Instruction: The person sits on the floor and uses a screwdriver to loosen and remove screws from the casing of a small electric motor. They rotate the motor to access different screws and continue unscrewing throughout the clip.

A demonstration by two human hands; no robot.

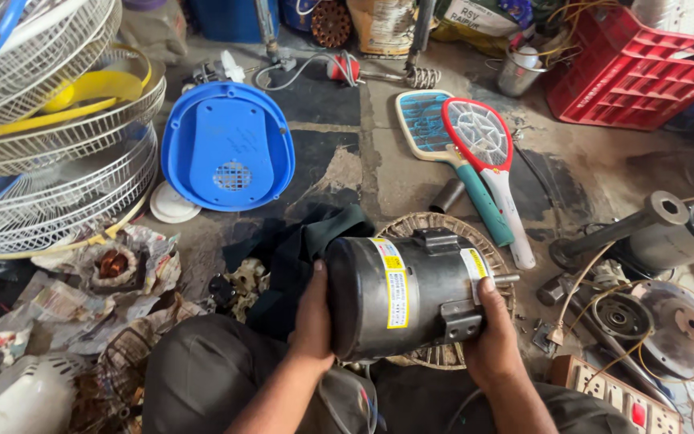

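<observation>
Motor (407, 293) is held sideways at near centre above a dark cloth (299, 249), left hand (312, 321) cupped on its closed end, right hand (487, 337) clasped by the shaft end, steadying its weight.

Lighting: even, soft daylight, moderately bright, falling from above and the upper right. Shadows: faint and short; the deepest lie beneath the stacked white fan guards (50, 153) at left and in the person's lap at the bottom edge. Glare: a pale sheen along the top of the dark motor housing (399, 293); mild shine on the blue fan cover (228, 145). Focus: sharp across the centre. Distortion: wide-angle bending at the edges, curving the red crate (644, 72) and fan guards outward. Blur: slight softness in the far corners.
</observation>
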